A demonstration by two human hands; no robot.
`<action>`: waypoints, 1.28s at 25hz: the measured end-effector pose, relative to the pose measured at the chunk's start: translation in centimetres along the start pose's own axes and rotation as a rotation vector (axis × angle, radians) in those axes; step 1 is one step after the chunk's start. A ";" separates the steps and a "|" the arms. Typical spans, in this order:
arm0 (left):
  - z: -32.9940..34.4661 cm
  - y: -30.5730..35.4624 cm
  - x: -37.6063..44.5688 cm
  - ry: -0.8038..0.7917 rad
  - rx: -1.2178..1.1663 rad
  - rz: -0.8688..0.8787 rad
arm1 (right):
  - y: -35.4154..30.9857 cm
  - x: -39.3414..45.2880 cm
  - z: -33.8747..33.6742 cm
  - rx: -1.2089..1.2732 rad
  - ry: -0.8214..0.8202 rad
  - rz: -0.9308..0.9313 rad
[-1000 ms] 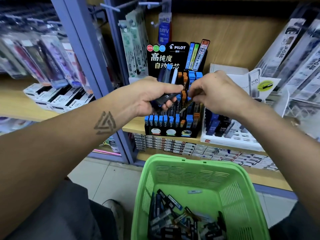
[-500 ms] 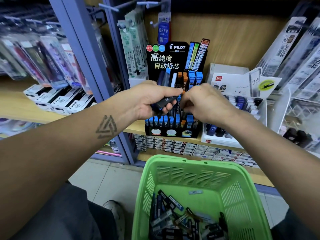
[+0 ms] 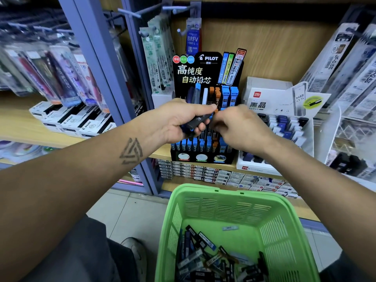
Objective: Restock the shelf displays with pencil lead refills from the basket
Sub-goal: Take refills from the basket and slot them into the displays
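My left hand (image 3: 179, 121) grips a small bundle of dark lead refill cases (image 3: 198, 122) in front of the black Pilot display (image 3: 203, 153) on the wooden shelf. My right hand (image 3: 240, 129) is beside it with fingers curled at the display's middle rows; its back hides the fingertips and whatever they pinch. The display holds rows of blue and orange refill cases (image 3: 224, 96). Below me the green basket (image 3: 227, 202) holds several loose refill cases (image 3: 205, 259).
A white Deli lead display (image 3: 270, 102) stands right of the Pilot one. Hanging refill packs (image 3: 156, 58) and a blue-grey shelf post (image 3: 91, 58) are to the left. Small boxes (image 3: 223, 177) line the lower shelf. Boxed pens (image 3: 71, 119) lie at left.
My right hand has moved left and down from the display's right side to its middle rows, close against my left hand. The left hand keeps its bundle and has barely moved.
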State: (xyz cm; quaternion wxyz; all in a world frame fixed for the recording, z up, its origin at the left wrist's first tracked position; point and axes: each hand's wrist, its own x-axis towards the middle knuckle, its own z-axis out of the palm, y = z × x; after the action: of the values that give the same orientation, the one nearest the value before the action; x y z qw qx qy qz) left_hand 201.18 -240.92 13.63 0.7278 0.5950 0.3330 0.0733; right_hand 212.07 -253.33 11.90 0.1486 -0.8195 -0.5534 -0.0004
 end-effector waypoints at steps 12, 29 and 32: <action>2.9 -1.6 -0.4 -0.027 -0.055 0.052 | 0.7 -2.4 -2.5 1.138 -0.094 0.338; 2.6 -2.0 -1.2 -0.127 0.034 0.054 | 2.3 -1.7 -3.2 1.241 0.006 0.349; 2.5 -2.1 -1.1 -0.103 0.058 0.066 | 1.9 -1.6 -3.2 1.181 0.030 0.309</action>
State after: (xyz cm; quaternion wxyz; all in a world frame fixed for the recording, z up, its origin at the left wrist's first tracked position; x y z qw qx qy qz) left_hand 201.16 -244.14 12.37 0.7236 0.6295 0.2771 0.0571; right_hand 213.73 -256.24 14.24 0.5843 -0.6692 -0.3325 0.3165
